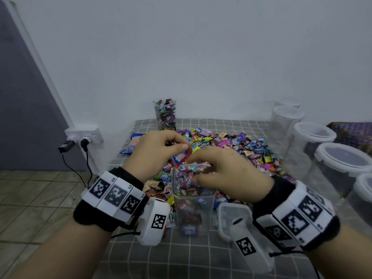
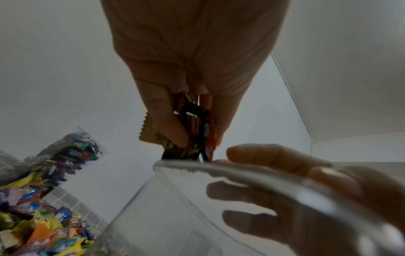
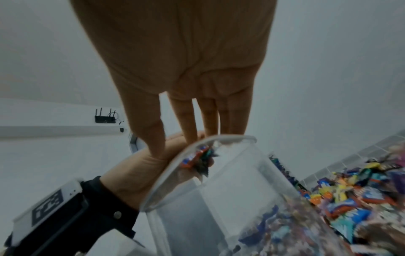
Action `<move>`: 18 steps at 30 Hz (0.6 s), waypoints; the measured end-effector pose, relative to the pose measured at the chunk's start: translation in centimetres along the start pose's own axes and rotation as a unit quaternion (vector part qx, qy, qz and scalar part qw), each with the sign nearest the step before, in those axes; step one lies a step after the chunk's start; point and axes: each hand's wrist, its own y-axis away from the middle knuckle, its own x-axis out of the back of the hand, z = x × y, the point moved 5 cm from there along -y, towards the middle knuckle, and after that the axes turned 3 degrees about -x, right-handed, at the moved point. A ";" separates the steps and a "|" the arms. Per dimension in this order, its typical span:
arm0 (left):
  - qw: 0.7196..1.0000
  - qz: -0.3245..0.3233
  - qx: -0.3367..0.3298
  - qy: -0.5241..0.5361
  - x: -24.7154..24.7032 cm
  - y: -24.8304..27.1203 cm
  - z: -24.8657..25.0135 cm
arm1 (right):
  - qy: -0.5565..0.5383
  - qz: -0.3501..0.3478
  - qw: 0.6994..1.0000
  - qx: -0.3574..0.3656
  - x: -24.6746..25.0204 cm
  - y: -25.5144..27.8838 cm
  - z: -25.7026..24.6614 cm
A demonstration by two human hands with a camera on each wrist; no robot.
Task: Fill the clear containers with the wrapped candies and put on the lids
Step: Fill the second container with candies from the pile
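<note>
A tall clear square container [image 1: 193, 214] stands near the table's front, nearly full of wrapped candies. My left hand [image 1: 179, 144] hovers just behind its mouth and pinches a few wrapped candies [image 1: 181, 158], a red-and-blue one outermost. In the left wrist view the held candies [image 2: 195, 128] hang right above the container rim [image 2: 219, 168]. My right hand [image 1: 196, 172] lies over the mouth with straight fingers reaching down onto the candies inside. The right wrist view shows those fingers [image 3: 190, 124] at the rim. A clear lid [image 1: 227, 214] lies to the container's right.
A big pile of loose candies [image 1: 231, 146] covers the checked grey cloth [image 1: 181, 258] behind the container. A filled, unlidded container [image 1: 165, 115] stands at the back by the wall. Several lidded empty containers [image 1: 314, 141] line the right edge. A power strip [image 1: 84, 135] is on the wall, left.
</note>
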 end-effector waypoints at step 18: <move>0.976 -0.182 -0.034 -0.112 -4.4 2.0 2.5 | -0.228 -0.015 0.969 -0.098 -3.8 1.7 4.9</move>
